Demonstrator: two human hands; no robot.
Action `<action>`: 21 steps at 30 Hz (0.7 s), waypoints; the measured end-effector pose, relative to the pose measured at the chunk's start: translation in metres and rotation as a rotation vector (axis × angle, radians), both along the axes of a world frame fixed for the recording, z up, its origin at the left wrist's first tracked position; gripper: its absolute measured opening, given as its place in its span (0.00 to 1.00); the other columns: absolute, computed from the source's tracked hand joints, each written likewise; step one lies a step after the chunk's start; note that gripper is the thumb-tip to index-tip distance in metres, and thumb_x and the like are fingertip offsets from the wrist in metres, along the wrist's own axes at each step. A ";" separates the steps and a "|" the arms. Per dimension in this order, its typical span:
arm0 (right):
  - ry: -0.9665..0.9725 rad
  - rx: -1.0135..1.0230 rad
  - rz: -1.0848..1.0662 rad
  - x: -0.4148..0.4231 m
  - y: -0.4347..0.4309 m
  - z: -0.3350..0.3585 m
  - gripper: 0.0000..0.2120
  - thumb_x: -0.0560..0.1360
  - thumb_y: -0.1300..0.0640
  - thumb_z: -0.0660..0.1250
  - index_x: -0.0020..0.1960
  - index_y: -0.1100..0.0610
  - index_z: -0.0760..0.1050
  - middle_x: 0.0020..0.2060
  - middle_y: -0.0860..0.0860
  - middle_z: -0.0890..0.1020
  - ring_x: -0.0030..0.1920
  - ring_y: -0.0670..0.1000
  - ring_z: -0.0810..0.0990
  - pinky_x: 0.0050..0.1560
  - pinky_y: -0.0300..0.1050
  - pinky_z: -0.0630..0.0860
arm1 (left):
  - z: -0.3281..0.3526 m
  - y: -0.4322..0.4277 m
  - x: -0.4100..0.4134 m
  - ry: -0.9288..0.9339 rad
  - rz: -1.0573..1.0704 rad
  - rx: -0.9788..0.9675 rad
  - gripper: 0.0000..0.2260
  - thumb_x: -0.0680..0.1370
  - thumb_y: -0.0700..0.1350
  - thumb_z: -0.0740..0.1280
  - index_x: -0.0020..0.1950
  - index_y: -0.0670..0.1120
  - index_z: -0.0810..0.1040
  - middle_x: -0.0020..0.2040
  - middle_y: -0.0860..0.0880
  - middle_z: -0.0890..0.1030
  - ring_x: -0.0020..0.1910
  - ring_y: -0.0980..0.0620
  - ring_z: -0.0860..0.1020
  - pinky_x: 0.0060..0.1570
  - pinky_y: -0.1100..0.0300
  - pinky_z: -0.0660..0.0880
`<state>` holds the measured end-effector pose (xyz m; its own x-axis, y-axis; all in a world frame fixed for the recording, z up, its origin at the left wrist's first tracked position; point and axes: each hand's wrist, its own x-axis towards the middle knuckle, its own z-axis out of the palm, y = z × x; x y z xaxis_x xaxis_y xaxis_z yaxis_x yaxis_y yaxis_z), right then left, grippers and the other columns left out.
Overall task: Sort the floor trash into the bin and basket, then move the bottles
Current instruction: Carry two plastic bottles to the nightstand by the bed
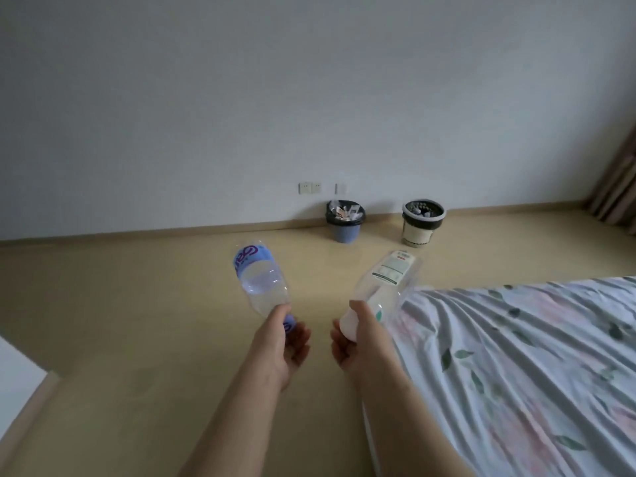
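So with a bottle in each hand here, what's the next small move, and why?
Probably carry both forward toward the bin and basket by the wall: the left hand grips the blue-labelled bottle, the right hand the white-labelled bottle, both held off the floor.

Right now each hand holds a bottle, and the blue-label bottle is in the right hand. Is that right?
Not quite. The head view shows the blue-label bottle in the left hand, not the right. The right hand holds the white-label bottle. Each hand does hold a bottle.
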<state>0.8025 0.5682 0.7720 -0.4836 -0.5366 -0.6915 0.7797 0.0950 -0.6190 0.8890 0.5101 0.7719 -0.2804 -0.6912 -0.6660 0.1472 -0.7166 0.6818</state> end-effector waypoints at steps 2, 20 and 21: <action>0.005 -0.005 0.022 -0.033 -0.042 0.006 0.09 0.74 0.53 0.66 0.40 0.57 0.70 0.33 0.52 0.77 0.30 0.48 0.73 0.30 0.39 0.68 | 0.005 -0.042 -0.033 0.017 0.044 -0.003 0.11 0.76 0.46 0.62 0.34 0.47 0.68 0.32 0.50 0.72 0.32 0.53 0.73 0.36 0.61 0.68; -0.018 0.028 -0.050 -0.277 -0.356 -0.005 0.11 0.76 0.51 0.63 0.41 0.58 0.69 0.35 0.52 0.76 0.33 0.48 0.74 0.33 0.39 0.71 | -0.007 -0.357 -0.293 0.019 -0.073 0.035 0.09 0.76 0.49 0.63 0.40 0.45 0.71 0.34 0.49 0.76 0.35 0.53 0.76 0.37 0.60 0.71; -0.015 0.027 -0.062 -0.292 -0.380 -0.004 0.11 0.76 0.51 0.63 0.41 0.58 0.69 0.35 0.52 0.76 0.33 0.48 0.75 0.33 0.39 0.71 | -0.008 -0.381 -0.309 0.010 -0.103 0.028 0.09 0.76 0.48 0.64 0.40 0.45 0.71 0.35 0.49 0.76 0.35 0.53 0.76 0.37 0.60 0.71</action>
<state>0.5100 0.1882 0.7680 -0.5053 -0.4865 -0.7128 0.7935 0.0627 -0.6053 0.5801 0.1288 0.7640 -0.3555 -0.6398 -0.6814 0.0788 -0.7469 0.6603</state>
